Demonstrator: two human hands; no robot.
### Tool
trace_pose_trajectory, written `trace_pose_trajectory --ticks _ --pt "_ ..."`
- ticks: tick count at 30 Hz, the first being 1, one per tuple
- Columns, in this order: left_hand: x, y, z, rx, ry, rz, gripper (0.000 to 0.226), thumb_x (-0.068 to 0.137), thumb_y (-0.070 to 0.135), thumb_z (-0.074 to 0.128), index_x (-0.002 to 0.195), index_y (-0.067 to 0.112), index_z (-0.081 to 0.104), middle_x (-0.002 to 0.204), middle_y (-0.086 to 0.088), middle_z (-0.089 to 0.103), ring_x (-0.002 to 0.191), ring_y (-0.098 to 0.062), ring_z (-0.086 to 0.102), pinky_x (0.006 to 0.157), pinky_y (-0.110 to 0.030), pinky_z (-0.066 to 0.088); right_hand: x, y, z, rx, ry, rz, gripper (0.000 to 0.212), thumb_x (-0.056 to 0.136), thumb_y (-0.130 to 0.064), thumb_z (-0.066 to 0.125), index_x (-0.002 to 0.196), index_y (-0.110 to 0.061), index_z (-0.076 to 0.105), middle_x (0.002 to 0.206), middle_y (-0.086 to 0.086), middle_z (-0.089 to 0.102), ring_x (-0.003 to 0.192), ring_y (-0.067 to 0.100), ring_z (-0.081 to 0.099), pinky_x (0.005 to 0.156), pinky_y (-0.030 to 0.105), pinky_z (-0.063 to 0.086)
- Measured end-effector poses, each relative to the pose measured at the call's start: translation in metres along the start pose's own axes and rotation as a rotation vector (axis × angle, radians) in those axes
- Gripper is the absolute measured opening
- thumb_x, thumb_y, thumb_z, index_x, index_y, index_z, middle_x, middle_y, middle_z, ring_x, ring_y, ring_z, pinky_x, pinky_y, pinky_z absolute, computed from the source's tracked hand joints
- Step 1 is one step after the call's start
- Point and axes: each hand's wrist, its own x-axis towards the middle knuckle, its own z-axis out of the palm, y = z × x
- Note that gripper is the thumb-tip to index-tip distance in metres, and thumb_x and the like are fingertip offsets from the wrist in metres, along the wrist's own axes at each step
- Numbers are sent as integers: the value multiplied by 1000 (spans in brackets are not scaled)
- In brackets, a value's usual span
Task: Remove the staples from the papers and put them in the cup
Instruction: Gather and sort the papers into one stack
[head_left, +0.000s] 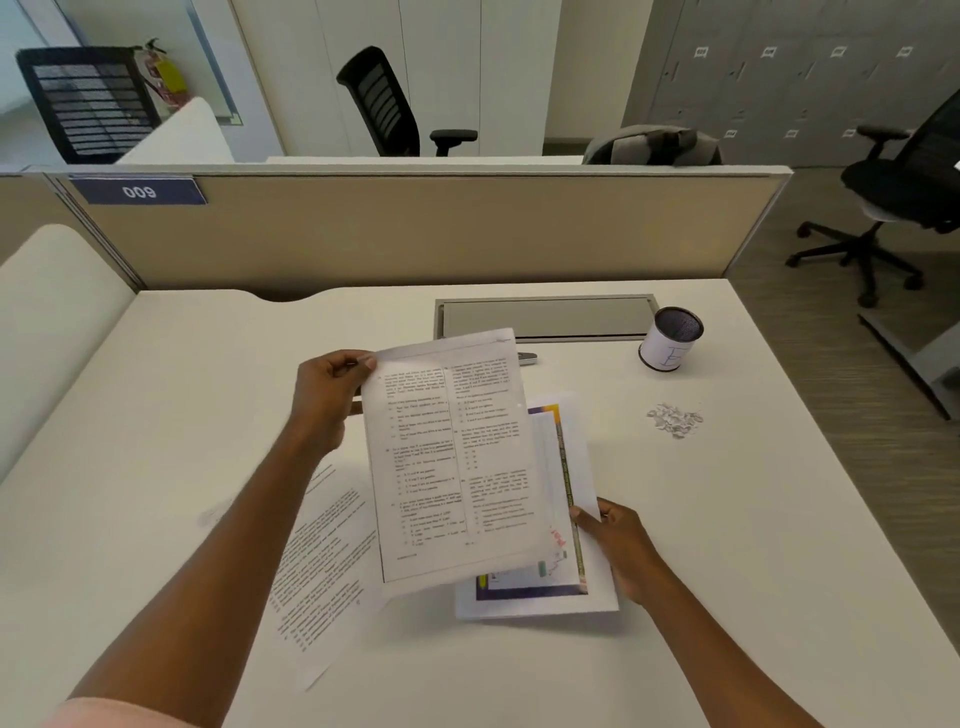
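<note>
My left hand (326, 400) pinches the top left corner of a printed text sheet (447, 457) and holds it raised over the desk. My right hand (621, 551) grips the right edge of a colour-bordered sheet (566, 587) lying partly under the text sheet. Another printed page (322, 561) lies flat on the desk at the left, below my left forearm. The cup (670, 339), a black mesh pot wrapped in white paper, stands upright at the far right of the desk. A small metal tool (527, 357) peeks out behind the raised sheet's top edge.
A pile of small shiny scraps (674, 420) lies on the white desk (727, 519) in front of the cup. A grey cable hatch (545, 317) sits at the back, below the beige partition (415, 234). Office chairs stand beyond and at the right.
</note>
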Motion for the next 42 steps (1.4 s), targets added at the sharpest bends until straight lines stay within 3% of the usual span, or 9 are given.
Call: trace_pose_trajectory --ticks 4,9,17,20,24,29,35,40,42 --pt "-6 -14 26 31 -85 -76 7 101 7 71 94 5 74 80 -6 78 66 -17 75 54 -29 61 -11 -12 18 57 -167 5 26 95 -27 74 114 -10 77 113 11 81 104 30 78 94 47 61" --pt "-12 -40 45 83 -85 -147 6 97 3 74 93 0 72 84 -12 76 72 -25 74 54 -28 60 -22 -18 22 68 -216 26 24 94 -26 74 111 -12 79 110 14 81 103 34 78 94 54 61" --pt "-18 -78 55 38 59 -175 8 93 11 81 99 5 82 93 -8 82 83 -24 75 68 -32 62 -33 -10 19 111 -234 68 26 97 -27 70 116 -10 77 112 15 80 103 35 77 88 50 63" --pt "-19 -88 55 3 94 -189 20 91 13 83 109 5 81 105 -12 82 85 -24 75 61 -23 59 -34 -5 18 138 -242 83 28 97 -27 69 118 -10 77 114 16 79 105 36 77 90 50 63" --pt "-22 -100 53 -10 53 -226 35 93 26 83 124 11 75 116 -13 79 100 -31 78 78 -37 65 -33 1 17 154 -250 84 29 95 -28 71 119 -13 77 117 16 78 109 38 75 99 58 58" --pt "-37 -102 52 -112 -224 -426 40 105 44 62 125 12 75 120 -10 82 111 -35 78 100 -54 60 -28 1 19 153 -233 80 30 94 -28 73 119 -11 76 118 17 78 109 38 75 99 59 57" --pt "-61 -108 51 -140 -276 -441 25 104 20 68 127 10 72 118 -13 82 105 -36 80 86 -51 66 -27 -2 25 152 -246 53 40 87 -34 77 120 -12 76 119 15 78 112 36 74 105 59 54" --pt "-68 -118 50 -154 -178 -398 25 99 15 74 124 11 72 115 -10 83 103 -36 81 84 -55 66 -24 2 31 245 -239 196 57 102 -62 44 130 -21 71 127 9 76 121 31 71 108 56 52" --pt "-73 -120 49 -153 -150 -386 24 98 15 76 121 12 73 111 -7 84 100 -33 82 81 -52 67 -25 3 34 227 -205 208 53 102 -61 47 126 -22 72 123 7 78 116 30 73 103 56 56"
